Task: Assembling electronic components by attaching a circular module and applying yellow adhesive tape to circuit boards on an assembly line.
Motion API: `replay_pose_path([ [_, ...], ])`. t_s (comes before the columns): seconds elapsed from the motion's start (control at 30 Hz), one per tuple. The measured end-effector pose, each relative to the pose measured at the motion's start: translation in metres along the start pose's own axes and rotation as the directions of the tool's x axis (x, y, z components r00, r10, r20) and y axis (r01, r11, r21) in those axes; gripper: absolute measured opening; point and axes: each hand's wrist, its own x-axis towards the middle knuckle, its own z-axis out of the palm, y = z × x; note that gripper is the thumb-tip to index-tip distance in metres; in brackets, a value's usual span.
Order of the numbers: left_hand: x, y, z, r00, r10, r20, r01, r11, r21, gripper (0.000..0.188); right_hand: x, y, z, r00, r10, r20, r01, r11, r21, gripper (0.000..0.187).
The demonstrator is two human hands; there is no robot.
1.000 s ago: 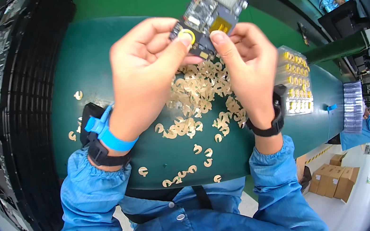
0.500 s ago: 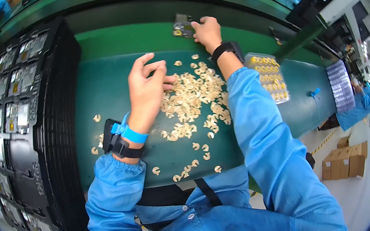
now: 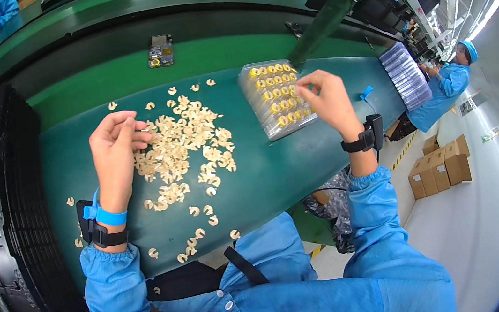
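My left hand (image 3: 113, 147) hovers at the left edge of a heap of small cream-coloured C-shaped pieces (image 3: 185, 133). Its fingers are curled in toward the thumb; what they hold, if anything, is hidden. Over the right edge of a clear plastic tray (image 3: 272, 132), my right hand (image 3: 330, 102) has thumb and fingers drawn together in a pinch. I cannot make out anything between those fingertips. Rows of round yellow pieces (image 3: 279, 94) fill the tray. Beyond the heap, a small circuit board (image 3: 160, 51) with a yellow ring lies on the green strip.
Black trays (image 3: 19, 210) holding boards are stacked at the left. A green post (image 3: 324, 28) rises behind the clear tray. Farther right stand a stack of clear trays (image 3: 405, 76) and a person in blue (image 3: 442, 88). Cardboard boxes (image 3: 438, 168) sit on the floor.
My right hand has left the circuit board and come right and nearer, to the clear tray. My left hand's fingers have curled in more beside the heap. The view has turned right.
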Motion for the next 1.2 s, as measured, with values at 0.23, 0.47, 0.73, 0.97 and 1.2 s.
replay_pose_path([
  [0.23, -0.002, -0.001, 0.003, 1.0, 0.009, 0.017, -0.01, 0.998, 0.062, 0.018, -0.014, 0.015, 0.012, 0.997, -0.025, 0.067, 0.023, 0.999, 0.036, 0.017],
  [0.47, -0.003, -0.002, 0.003, 0.999, 0.026, 0.02, -0.028, 0.996, 0.085, 0.018, -0.009, 0.017, 0.026, 0.962, -0.273, 0.022, 0.267, 0.919, -0.289, 0.013],
  [0.73, -0.01, 0.004, 0.007, 0.99, 0.068, 0.127, -0.069, 0.998, 0.0, 0.018, -0.002, -0.082, 0.032, 0.991, -0.091, 0.096, 0.049, 0.926, 0.374, 0.012],
  [0.97, -0.016, 0.007, 0.019, 0.944, 0.076, 0.321, -0.034, 0.991, -0.133, 0.02, 0.014, -0.178, 0.081, 0.761, -0.628, 0.16, 0.535, 0.748, 0.393, 0.011],
  [1.2, -0.012, 0.009, 0.005, 0.985, 0.099, 0.14, -0.074, 0.983, -0.169, 0.021, 0.023, -0.199, 0.108, 0.881, -0.473, 0.01, 0.386, 0.731, 0.562, 0.014],
])
